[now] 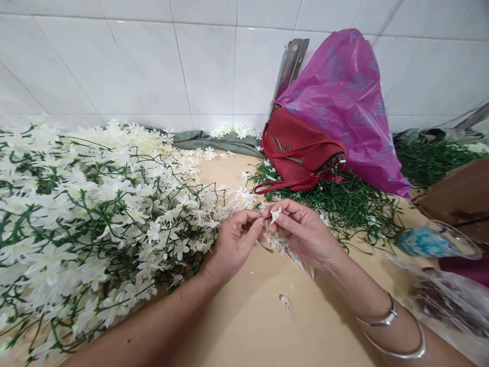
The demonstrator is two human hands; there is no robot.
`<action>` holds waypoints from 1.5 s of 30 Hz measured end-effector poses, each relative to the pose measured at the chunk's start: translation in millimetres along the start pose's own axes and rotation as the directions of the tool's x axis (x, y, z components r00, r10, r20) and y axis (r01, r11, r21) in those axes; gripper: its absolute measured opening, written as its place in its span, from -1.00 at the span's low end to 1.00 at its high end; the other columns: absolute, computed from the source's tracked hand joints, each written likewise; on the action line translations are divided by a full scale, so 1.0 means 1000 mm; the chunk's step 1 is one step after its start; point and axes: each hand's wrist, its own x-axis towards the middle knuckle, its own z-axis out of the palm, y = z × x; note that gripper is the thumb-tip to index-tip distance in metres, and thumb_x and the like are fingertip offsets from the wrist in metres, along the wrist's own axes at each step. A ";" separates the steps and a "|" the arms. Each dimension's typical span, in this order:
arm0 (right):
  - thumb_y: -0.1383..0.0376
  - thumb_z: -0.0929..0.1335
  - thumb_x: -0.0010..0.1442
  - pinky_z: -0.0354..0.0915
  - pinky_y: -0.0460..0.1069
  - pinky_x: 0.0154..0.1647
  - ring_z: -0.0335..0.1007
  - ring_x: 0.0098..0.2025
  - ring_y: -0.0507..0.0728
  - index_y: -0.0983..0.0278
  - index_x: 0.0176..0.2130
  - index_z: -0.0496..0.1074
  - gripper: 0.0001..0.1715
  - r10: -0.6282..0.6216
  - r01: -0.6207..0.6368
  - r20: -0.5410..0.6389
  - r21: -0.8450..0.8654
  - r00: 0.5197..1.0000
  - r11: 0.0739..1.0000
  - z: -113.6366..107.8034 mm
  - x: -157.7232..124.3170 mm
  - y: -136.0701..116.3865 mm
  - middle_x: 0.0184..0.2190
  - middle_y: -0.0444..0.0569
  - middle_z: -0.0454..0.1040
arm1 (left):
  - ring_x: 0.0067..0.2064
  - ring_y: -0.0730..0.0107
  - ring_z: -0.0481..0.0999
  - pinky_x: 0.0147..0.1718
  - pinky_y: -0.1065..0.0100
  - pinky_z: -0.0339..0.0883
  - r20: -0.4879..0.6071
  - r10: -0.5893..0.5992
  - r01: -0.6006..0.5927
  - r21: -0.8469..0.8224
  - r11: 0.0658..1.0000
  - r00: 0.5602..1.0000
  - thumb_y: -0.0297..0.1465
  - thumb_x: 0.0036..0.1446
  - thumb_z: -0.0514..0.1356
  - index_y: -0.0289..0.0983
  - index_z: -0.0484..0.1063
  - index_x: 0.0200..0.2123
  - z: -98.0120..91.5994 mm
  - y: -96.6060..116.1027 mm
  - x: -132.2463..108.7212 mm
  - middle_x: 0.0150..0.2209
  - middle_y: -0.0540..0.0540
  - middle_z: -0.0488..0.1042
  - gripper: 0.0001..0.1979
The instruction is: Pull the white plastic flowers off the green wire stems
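Over the table my right hand (305, 232) pinches a small white artificial flower (275, 215) between thumb and fingers. My left hand (240, 235) is closed right beside it, thumb pressed to forefinger, the fingertips of both hands nearly meeting. A thin green stem (266, 248) shows just below the left fingertips; its upper end is hidden by the fingers. Beneath the hands lie several white blossoms and pale stamen-like strands (292, 255). One small white piece (286, 306) with thin strands lies apart, nearer to me.
A big heap of white flowers on green stems (126, 214) covers the left side. Bare green stems (351, 209) lie at right, under a red handbag (301, 148) and a pink plastic bag (347, 102). Further right are a blue-patterned cup-like item (428, 242) and a clear bag (451, 300).
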 end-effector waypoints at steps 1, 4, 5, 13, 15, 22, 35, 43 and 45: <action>0.05 0.62 0.00 0.38 -0.03 -0.32 0.40 -0.42 0.03 0.20 -0.35 0.57 -0.65 0.001 -0.001 -0.020 -0.001 1.000 1.000 0.000 0.000 -0.001 -0.31 -0.08 0.58 | -0.52 0.51 0.34 -0.49 0.46 0.26 -0.008 -0.029 0.029 -0.012 1.000 1.000 -0.17 0.29 0.25 -0.27 0.46 -0.31 0.000 0.001 0.001 -0.55 0.07 0.38 -0.73; 0.06 0.65 -0.07 0.36 -0.06 -0.34 0.37 -0.43 -0.01 0.20 -0.38 0.55 -0.61 0.005 -0.003 -0.086 0.023 0.996 1.000 -0.004 0.002 -0.002 -0.27 -0.10 0.56 | -0.57 0.56 0.07 -0.58 0.47 -0.02 -0.031 -0.092 0.090 -0.069 0.994 0.995 -0.13 0.23 0.28 -0.26 0.43 -0.29 -0.002 0.003 0.002 -0.59 0.16 0.14 -0.70; 0.07 0.66 -0.10 0.36 -0.07 -0.34 0.36 -0.43 -0.01 0.20 -0.38 0.56 -0.60 0.015 -0.012 -0.099 0.030 0.995 0.999 -0.005 0.002 -0.001 -0.32 -0.12 0.55 | -0.56 0.56 0.04 -0.58 0.46 -0.05 -0.031 -0.097 0.094 -0.084 0.992 0.995 -0.12 0.21 0.29 -0.26 0.45 -0.27 -0.002 0.004 0.003 -0.57 0.16 0.13 -0.69; 0.09 0.68 -0.14 0.32 -0.08 -0.39 0.36 -0.44 0.00 0.21 -0.33 0.63 -0.59 0.077 -0.077 -0.078 -0.001 0.994 0.997 -0.015 0.005 0.002 -0.46 -0.17 0.49 | -0.50 0.52 0.13 -0.50 0.44 0.06 -0.078 -0.083 0.079 -0.060 0.995 0.993 -0.15 0.20 0.30 -0.24 0.55 -0.25 -0.002 0.003 0.001 -0.52 0.11 0.30 -0.74; 0.11 0.68 -0.13 0.30 -0.09 -0.40 0.35 -0.45 -0.01 0.21 -0.35 0.61 -0.61 0.067 -0.067 -0.069 -0.005 0.995 0.998 -0.014 0.005 0.001 -0.47 -0.17 0.48 | -0.48 0.51 0.20 -0.46 0.44 0.13 -0.086 -0.081 0.075 -0.070 0.995 0.993 -0.18 0.20 0.30 -0.24 0.57 -0.24 -0.002 0.003 0.001 -0.50 0.09 0.37 -0.76; 0.08 0.67 -0.11 0.23 -0.07 -0.44 0.31 -0.48 0.01 0.24 -0.41 0.56 -0.60 0.064 -0.067 -0.040 -0.066 0.997 0.996 -0.013 0.004 -0.001 -0.52 -0.17 0.44 | -0.29 0.39 0.45 -0.23 0.37 0.35 -0.062 -0.016 0.016 0.006 1.000 0.998 -0.25 0.24 0.28 -0.26 0.60 -0.23 -0.003 0.003 0.001 -0.35 -0.03 0.57 -0.80; 0.11 0.68 -0.16 0.23 -0.09 -0.44 0.33 -0.49 -0.01 0.26 -0.42 0.54 -0.57 0.152 -0.154 -0.047 -0.028 0.987 0.988 -0.015 0.008 0.014 -0.52 -0.19 0.46 | -0.32 0.38 0.57 -0.26 0.39 0.42 -0.051 0.031 -0.022 0.156 0.987 0.998 -0.28 0.32 0.22 -0.28 0.50 -0.28 -0.005 -0.005 -0.001 -0.39 -0.03 0.56 -0.80; 0.08 0.67 -0.13 0.27 -0.08 -0.45 0.36 -0.52 0.00 0.25 -0.42 0.54 -0.58 0.179 -0.178 0.007 -0.052 0.984 0.983 -0.018 0.009 0.012 -0.56 -0.18 0.48 | -0.32 0.38 0.59 -0.24 0.38 0.43 -0.024 0.046 -0.041 0.192 0.981 0.999 -0.29 0.32 0.21 -0.27 0.50 -0.31 -0.005 -0.005 -0.001 -0.40 -0.05 0.59 -0.80; 0.09 0.68 -0.14 0.29 -0.08 -0.45 0.37 -0.52 0.01 0.25 -0.41 0.56 -0.58 0.193 -0.192 0.016 -0.057 0.981 0.980 -0.018 0.009 0.011 -0.55 -0.17 0.50 | -0.31 0.38 0.61 -0.23 0.38 0.44 -0.013 0.053 -0.049 0.192 0.980 0.999 -0.30 0.32 0.21 -0.27 0.50 -0.31 -0.006 -0.005 -0.001 -0.39 -0.05 0.60 -0.81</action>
